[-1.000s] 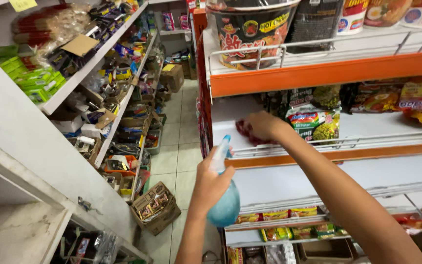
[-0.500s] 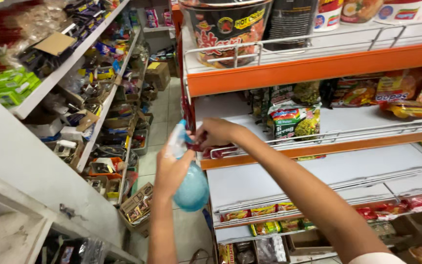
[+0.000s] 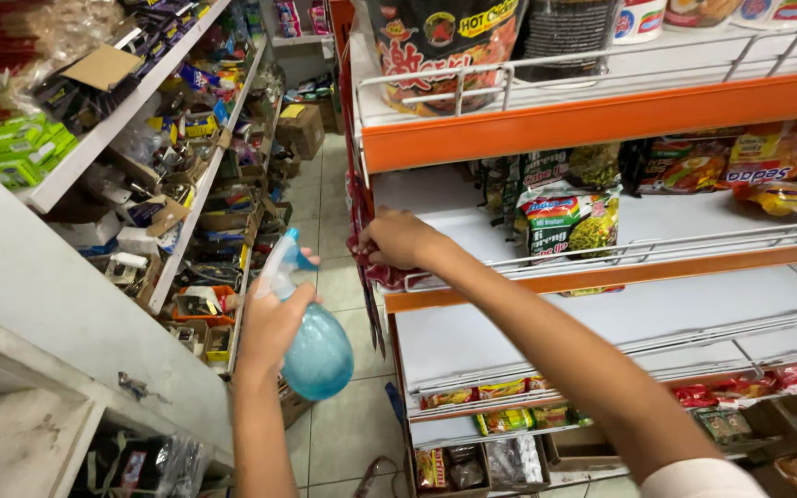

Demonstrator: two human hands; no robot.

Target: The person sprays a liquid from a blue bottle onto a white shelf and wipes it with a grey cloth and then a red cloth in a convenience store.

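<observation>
My left hand [image 3: 274,323] had its fingers clamped on the blue spray bottle [image 3: 311,341], low centre-left. My right hand [image 3: 398,240] pressed a red cloth [image 3: 375,267], fingers closed on it, against the white shelf's [image 3: 454,207] left corner, mid-wipe. Next, I judged, called for sweeping rightward toward the noodle packets [image 3: 569,221].

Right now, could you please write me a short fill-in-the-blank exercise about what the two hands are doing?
1. The left hand holds a blue ____ bottle.
2. The right hand presses a ____ cloth on the shelf edge.
3. The shelf fronts are ____.

Missing words: spray; red; orange

Spray bottle [image 3: 317,355] in left hand [image 3: 274,323]
</observation>
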